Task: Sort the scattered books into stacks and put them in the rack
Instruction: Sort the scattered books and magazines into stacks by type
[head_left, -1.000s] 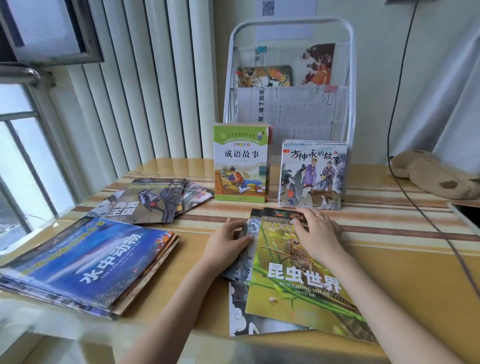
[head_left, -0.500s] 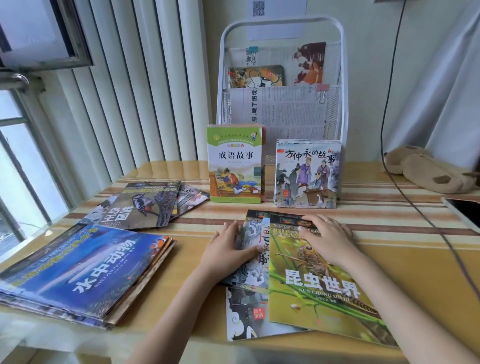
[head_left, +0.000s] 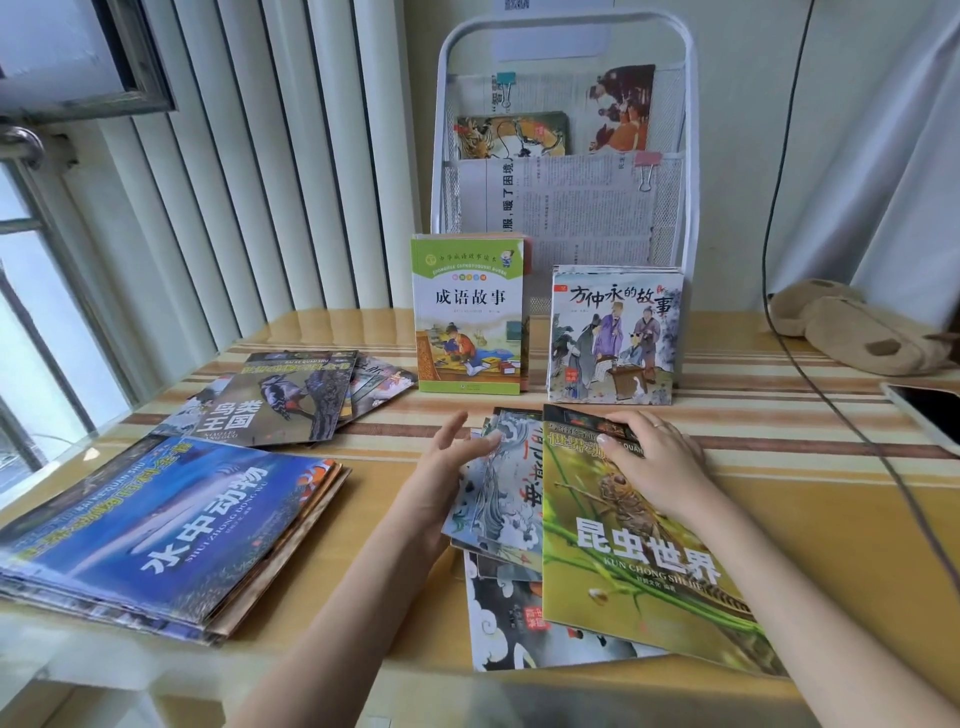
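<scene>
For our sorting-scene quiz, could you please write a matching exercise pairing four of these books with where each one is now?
Things:
1. green idiom-story book
2. blue water-animals book
3. insect-world book
4. woodpecker-cover book

Places:
A. under the right hand
B. top of the stack at the table's near left edge
C. standing upright before the white rack
D. lying on the table, beyond the blue stack

Pairs: 1-C, 2-B, 3-A, 4-D
</scene>
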